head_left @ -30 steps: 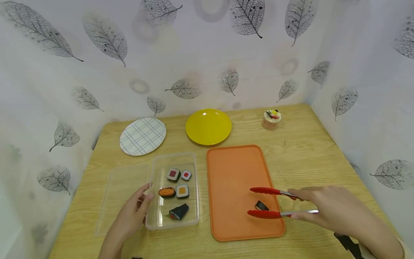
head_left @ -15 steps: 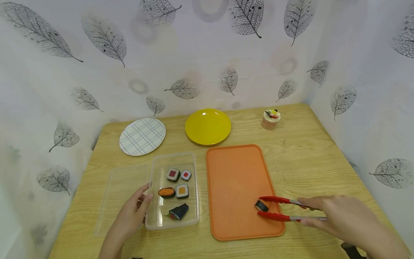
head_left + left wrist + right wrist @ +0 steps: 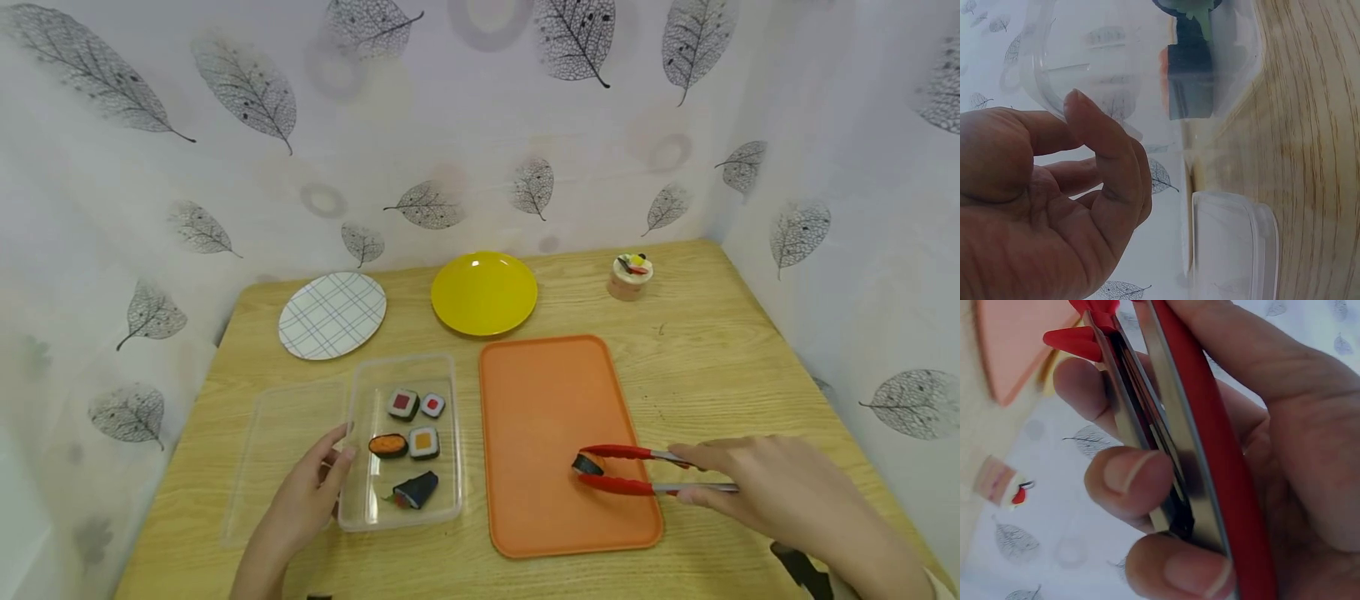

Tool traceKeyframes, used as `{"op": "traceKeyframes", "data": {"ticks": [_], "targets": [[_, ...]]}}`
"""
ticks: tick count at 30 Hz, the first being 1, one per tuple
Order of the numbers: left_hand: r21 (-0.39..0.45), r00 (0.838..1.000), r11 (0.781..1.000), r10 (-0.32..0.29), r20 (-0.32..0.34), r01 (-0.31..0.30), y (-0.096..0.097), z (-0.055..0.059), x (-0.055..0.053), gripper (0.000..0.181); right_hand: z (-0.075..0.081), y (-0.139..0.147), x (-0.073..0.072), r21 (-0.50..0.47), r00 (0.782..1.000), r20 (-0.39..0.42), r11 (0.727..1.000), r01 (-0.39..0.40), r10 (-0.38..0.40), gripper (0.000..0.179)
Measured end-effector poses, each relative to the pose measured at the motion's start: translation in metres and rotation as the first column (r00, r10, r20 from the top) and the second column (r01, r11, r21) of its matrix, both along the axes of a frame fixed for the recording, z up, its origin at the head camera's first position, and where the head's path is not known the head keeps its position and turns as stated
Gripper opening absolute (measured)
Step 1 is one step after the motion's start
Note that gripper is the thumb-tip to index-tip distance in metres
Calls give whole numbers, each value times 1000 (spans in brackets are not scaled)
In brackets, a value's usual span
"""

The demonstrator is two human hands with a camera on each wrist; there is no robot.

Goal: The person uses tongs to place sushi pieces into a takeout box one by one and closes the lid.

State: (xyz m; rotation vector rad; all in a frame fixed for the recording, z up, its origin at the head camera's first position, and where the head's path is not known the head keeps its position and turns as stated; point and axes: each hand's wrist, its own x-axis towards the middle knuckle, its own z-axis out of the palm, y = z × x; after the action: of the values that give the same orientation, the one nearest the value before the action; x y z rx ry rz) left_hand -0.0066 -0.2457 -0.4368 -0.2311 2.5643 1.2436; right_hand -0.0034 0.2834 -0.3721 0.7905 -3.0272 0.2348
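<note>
My left hand (image 3: 300,496) holds the left wall of a clear plastic box (image 3: 400,526), thumb and fingers at its edge. Inside lie several toy sushi pieces: two square rolls, a small roll (image 3: 432,405), an orange-topped piece (image 3: 387,445) and a dark hand roll (image 3: 416,490). On the right, my right hand (image 3: 783,492) grips red-tipped metal tongs (image 3: 618,486), its fingers curled round the handles in the right wrist view. Between the tong tips sits a dark-wrapped sushi piece (image 3: 587,464) with some orange showing, over the orange tray (image 3: 555,392). Whether it is lifted I cannot tell.
A clear lid (image 3: 281,458) lies left of the box, partly behind my left forearm. Farther back stand a checked white plate (image 3: 332,317), a yellow plate (image 3: 483,294) and a small toy cake (image 3: 629,279). Leaf-patterned cloth (image 3: 465,125) surrounds the table.
The tongs first drew back right around the sushi piece, then came left with their tips closer together. The sushi piece has shifted left and up in view. My left hand has stayed put.
</note>
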Motion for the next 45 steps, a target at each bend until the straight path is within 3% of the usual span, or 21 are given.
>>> {"op": "traceKeyframes", "data": {"ticks": [4, 7, 14, 22, 25, 36, 45], "targets": [[2, 1000, 1000, -1, 2, 1, 0, 0, 0, 56, 14, -17, -11, -39, 985, -147, 994, -97, 91, 40], [7, 1000, 1000, 2, 5, -2, 0, 1, 0, 56, 25, -33, -21, -41, 967, -201, 985, -169, 158, 41], [21, 1000, 1000, 3, 2, -3, 2, 4, -2, 53, 45, -74, -51, -85, 947, -124, 948, -308, 296, 40], [19, 1000, 1000, -9, 8, 9, 3, 4, -3, 54, 51, -117, -82, -70, 897, -19, 894, -442, 442, 41], [23, 1000, 1000, -10, 6, 10, 2, 3, -2, 55, 54, -133, -88, -33, 885, 9, 884, -466, 466, 42], [17, 1000, 1000, -3, -13, 4, 2, 1, 0, 53, 68, -180, -96, 93, 885, 132, 883, -459, 446, 39], [26, 1000, 1000, 10, 0, -10, 2, 3, 0, 52, 83, -209, -94, 216, 901, 218, 882, -419, 375, 33]]}}
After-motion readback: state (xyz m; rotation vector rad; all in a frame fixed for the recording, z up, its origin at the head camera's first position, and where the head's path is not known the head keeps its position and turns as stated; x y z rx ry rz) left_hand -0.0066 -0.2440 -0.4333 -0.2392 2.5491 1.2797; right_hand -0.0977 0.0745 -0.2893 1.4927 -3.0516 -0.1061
